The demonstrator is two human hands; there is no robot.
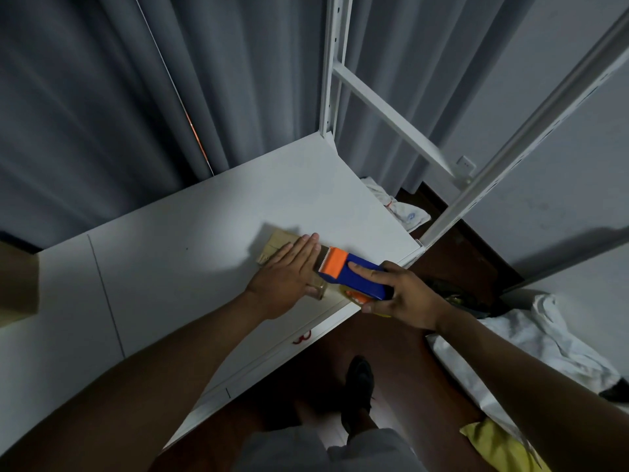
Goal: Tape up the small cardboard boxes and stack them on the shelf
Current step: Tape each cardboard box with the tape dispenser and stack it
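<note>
One small cardboard box [277,248] lies flat on the white shelf [190,240], a little toward 3 o'clock from the frame's centre. Its brown surface is matte, with folded flap edges showing at its 9 o'clock end; the rest is covered. The left hand [289,267] lies on top of it, palm down, fingers straight and pressed close together, pointing toward 1 o'clock.

At 3 o'clock of that hand, just beside its fingertips, is one tape dispenser [354,274]: a blocky blue plastic body with an orange plastic front piece and a thin serrated metal blade at its 10 o'clock end. The right hand [405,298] grips the dispenser from its 4 o'clock end, index finger stretched flat along the blue top, the other fingers curled around the side. A glossy strip of clear tape [318,291] shows beneath the dispenser, at the box's near end.

The shelf board is smooth, painted and rectangular, carried by white perforated metal uprights [330,63], two of them visible. Behind, from 9 to 12 o'clock, hang grey curtains [102,97] in soft vertical folds. At the 9 o'clock edge, part of one bigger brown carton [17,284] shows. Crumpled white cloth [544,338] lies at 4 o'clock on the dark floor.
</note>
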